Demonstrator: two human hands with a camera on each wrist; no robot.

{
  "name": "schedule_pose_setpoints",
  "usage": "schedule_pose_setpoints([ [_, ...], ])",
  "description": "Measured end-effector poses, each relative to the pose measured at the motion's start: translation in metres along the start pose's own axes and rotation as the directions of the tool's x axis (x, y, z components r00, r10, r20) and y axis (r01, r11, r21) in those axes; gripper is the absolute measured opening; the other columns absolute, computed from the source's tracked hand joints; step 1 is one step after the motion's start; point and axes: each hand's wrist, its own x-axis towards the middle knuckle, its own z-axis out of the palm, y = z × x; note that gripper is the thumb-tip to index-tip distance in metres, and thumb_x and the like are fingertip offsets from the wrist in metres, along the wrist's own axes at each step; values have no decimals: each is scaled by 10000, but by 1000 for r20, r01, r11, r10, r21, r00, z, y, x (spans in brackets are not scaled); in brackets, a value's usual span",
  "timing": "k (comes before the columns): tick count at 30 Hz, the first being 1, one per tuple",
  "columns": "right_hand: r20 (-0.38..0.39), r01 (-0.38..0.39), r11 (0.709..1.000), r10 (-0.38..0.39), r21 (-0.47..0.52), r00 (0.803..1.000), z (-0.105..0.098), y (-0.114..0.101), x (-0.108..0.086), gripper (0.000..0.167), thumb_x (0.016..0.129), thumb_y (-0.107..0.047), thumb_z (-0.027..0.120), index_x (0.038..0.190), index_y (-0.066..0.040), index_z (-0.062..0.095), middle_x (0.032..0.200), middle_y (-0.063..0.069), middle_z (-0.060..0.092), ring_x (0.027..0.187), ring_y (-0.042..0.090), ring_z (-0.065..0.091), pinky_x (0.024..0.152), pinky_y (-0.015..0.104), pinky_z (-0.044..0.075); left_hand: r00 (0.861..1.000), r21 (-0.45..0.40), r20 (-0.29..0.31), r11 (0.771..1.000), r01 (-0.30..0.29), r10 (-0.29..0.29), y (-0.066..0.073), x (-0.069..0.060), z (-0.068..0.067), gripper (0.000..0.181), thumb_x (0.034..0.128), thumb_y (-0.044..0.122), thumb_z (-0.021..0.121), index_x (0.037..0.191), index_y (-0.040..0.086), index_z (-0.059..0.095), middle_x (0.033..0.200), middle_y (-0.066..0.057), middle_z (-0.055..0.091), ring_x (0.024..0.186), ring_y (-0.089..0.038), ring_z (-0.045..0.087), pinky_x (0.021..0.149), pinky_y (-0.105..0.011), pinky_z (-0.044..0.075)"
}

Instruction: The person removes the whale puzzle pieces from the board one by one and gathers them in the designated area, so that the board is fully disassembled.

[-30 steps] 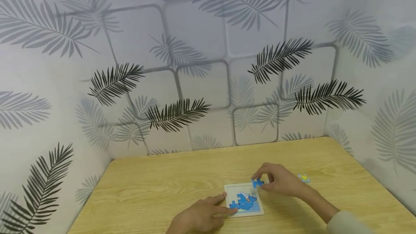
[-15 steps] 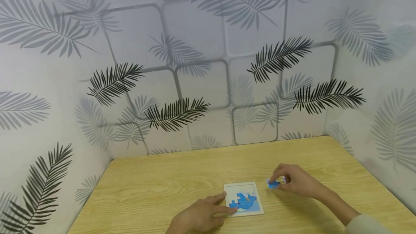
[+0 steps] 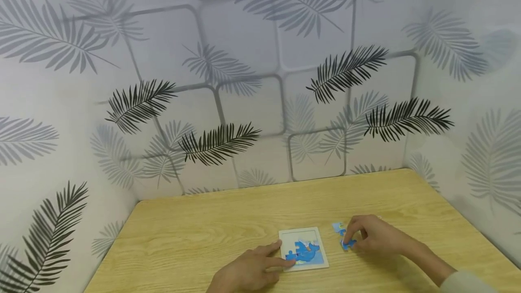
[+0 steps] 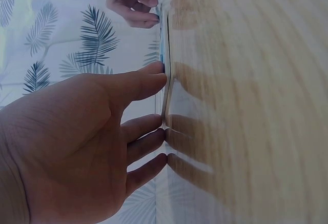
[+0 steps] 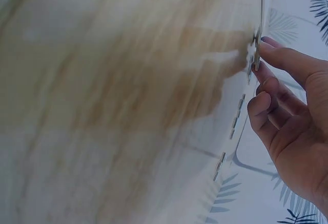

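A small square puzzle tray (image 3: 298, 235) with a pale rim lies on the table; joined blue pieces (image 3: 306, 252) fill its lower part. My left hand (image 3: 249, 269) rests at the tray's left side, its fairly straight fingers touching the rim and the lower-left piece. In the left wrist view, the left hand's (image 4: 77, 137) fingertips meet the table and tray edge. To the tray's right, my right hand (image 3: 378, 235) pinches a blue jigsaw piece (image 3: 347, 245) between thumb and fingers, low over the table. The right wrist view shows this jigsaw piece (image 5: 257, 57) edge-on.
A loose light-blue piece (image 3: 338, 227) lies just beyond the held one. More loose pieces (image 5: 238, 116) lie flat near the right hand in the right wrist view. The wood-grain table (image 3: 211, 220) meets a leaf-patterned wall (image 3: 252, 112) behind and at both sides.
My right hand has moved right, away from the tray, then down toward the table with the blue jigsaw piece. A loose piece now shows beyond it. The left hand stays in place.
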Motion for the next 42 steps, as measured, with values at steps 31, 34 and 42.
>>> schedule_pose_setpoints([
  [31, 97, -111, 994, 111, -7, 989, 60, -47, 76, 352, 892, -44, 779, 1232, -108, 711, 1091, 49, 625, 776, 78, 536, 690, 231, 516, 998, 99, -11, 993, -65, 66, -5, 0, 0, 460, 1089, 369, 532, 1525, 503, 473, 1699, 22, 305, 1527, -236, 359, 1152, -535, 428],
  [34, 113, -147, 988, 150, -38, 982, 64, -52, 78, 361, 883, -47, 786, 1232, -115, 720, 1079, 34, 603, 842, 128, 535, 726, 236, 497, 998, 99, -14, 993, -65, 67, -3, 0, 0, 456, 1088, 374, 535, 1521, 505, 479, 1699, 27, 306, 1528, -227, 357, 1138, -560, 435],
  [42, 116, -133, 988, 142, -80, 983, 68, -59, 82, 339, 866, -12, 805, 1182, -108, 726, 1078, 40, 553, 814, 105, 498, 711, 220, 488, 997, 136, -29, 988, -66, 70, -3, 0, 1, 459, 1080, 355, 564, 1514, 490, 498, 1689, -5, 333, 1522, -200, 367, 1135, -500, 457],
])
